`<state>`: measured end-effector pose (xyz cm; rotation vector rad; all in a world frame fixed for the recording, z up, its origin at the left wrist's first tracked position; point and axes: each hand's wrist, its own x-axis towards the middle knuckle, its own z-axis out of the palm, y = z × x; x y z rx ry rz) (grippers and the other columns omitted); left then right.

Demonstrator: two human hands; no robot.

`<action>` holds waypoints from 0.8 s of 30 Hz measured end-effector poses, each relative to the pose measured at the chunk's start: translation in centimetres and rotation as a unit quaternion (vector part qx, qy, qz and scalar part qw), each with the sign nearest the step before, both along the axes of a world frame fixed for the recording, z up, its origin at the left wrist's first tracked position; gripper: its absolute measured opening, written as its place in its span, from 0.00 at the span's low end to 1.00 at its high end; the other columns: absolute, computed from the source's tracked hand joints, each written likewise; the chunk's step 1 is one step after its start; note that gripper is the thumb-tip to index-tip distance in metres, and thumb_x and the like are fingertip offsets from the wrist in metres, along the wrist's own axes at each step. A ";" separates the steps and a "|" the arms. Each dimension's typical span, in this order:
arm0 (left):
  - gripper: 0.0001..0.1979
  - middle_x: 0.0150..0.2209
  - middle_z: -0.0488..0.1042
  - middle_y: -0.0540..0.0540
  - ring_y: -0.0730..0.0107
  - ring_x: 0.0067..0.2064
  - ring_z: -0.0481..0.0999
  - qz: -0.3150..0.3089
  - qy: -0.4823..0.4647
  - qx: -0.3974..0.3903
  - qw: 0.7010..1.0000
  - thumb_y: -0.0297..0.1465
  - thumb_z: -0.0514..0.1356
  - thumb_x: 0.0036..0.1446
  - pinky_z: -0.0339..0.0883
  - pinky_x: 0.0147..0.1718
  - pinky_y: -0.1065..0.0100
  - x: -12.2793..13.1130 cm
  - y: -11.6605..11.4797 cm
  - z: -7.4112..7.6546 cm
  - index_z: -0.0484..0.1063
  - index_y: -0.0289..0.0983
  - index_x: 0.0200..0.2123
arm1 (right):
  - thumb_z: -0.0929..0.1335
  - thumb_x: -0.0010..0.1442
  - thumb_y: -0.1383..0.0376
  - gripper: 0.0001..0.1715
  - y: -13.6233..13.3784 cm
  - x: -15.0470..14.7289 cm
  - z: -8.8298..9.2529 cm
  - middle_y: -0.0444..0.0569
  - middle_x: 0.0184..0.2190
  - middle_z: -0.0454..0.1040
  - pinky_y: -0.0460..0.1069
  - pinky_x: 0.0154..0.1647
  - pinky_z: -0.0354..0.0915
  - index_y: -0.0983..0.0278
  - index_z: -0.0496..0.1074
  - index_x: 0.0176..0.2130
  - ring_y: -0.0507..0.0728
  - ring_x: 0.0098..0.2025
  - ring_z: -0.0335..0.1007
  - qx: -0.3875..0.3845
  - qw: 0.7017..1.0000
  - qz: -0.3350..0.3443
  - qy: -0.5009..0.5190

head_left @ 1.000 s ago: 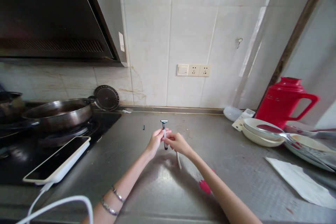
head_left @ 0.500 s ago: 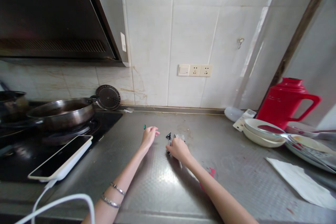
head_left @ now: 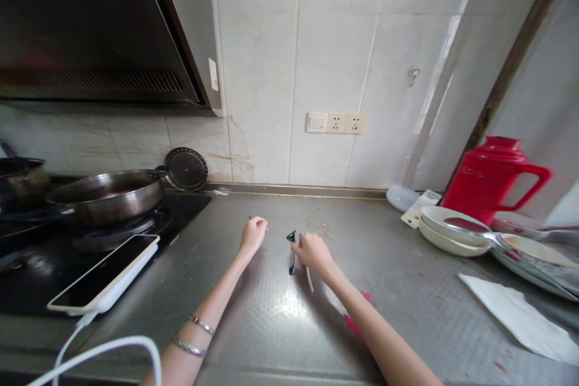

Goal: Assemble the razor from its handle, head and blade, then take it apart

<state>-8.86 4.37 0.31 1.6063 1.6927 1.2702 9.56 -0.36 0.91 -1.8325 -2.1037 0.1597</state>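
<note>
My right hand (head_left: 315, 253) is closed above the steel counter (head_left: 253, 325), its fingertips hidden beneath it. Just left of its thumb lies a slim razor-like thing (head_left: 292, 253) with a dark green and black head and a pale handle. A thin whitish strip (head_left: 309, 280) sticks out below this hand. Red patches (head_left: 351, 324) show beside my right forearm, perhaps on clear wrapping. To the left, my left hand (head_left: 254, 235) has its fingers curled in. What they hold, if anything, is hidden. A tiny dark green tip (head_left: 249, 218) shows just behind it.
On the left, a phone (head_left: 106, 271) with a white cable lies across the hob edge, near a steel pan (head_left: 108, 196). To the right stand a red thermos jug (head_left: 491, 178), stacked bowls (head_left: 452, 241) and plates. A white paper sheet (head_left: 520, 313) lies in front of them.
My right hand has shifted slightly right, uncovering more of the razor-like thing. My left hand has moved slightly left and its fingers have curled in.
</note>
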 end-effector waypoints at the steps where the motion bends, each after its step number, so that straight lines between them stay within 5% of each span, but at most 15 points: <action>1: 0.09 0.25 0.76 0.45 0.69 0.30 0.75 0.008 0.029 0.002 1.000 0.29 0.52 0.50 0.64 0.29 0.72 -0.6 0.5 0.0 0.72 0.34 0.27 | 0.61 0.54 0.60 0.17 0.5 1.0 0.4 0.58 0.29 0.76 0.48 0.31 0.61 0.67 0.75 0.28 0.60 0.33 0.73 0.009 1.000 0.002 0.016; 9: 0.09 0.38 0.76 0.40 0.60 0.42 0.74 0.028 0.201 -0.015 0.979 0.29 0.59 0.46 0.64 0.42 0.66 -6.3 4.5 0.0 0.74 0.34 0.33 | 0.66 0.49 0.62 0.16 4.6 9.1 0.1 0.51 0.35 0.76 0.46 0.36 0.62 0.67 0.75 0.38 0.54 0.32 0.69 0.050 0.981 0.075 0.174; 15: 0.20 0.48 0.72 0.40 0.57 0.50 0.69 -0.066 0.276 0.019 0.959 0.31 0.63 0.42 0.59 0.50 0.64 -8.4 5.7 -1.3 0.71 0.35 0.42 | 0.66 0.49 0.65 0.16 5.3 9.5 -1.3 0.51 0.36 0.76 0.47 0.38 0.62 0.67 0.75 0.39 0.54 0.33 0.69 0.047 0.983 0.075 0.163; 24: 0.22 0.49 0.71 0.41 0.60 0.51 0.69 -0.093 0.276 0.019 0.957 0.31 0.60 0.46 0.59 0.51 0.65 -9.3 6.7 -2.8 0.68 0.36 0.47 | 0.65 0.49 0.66 0.17 5.1 9.5 -1.3 0.52 0.35 0.76 0.46 0.39 0.61 0.68 0.75 0.39 0.54 0.33 0.68 0.052 0.984 0.079 0.149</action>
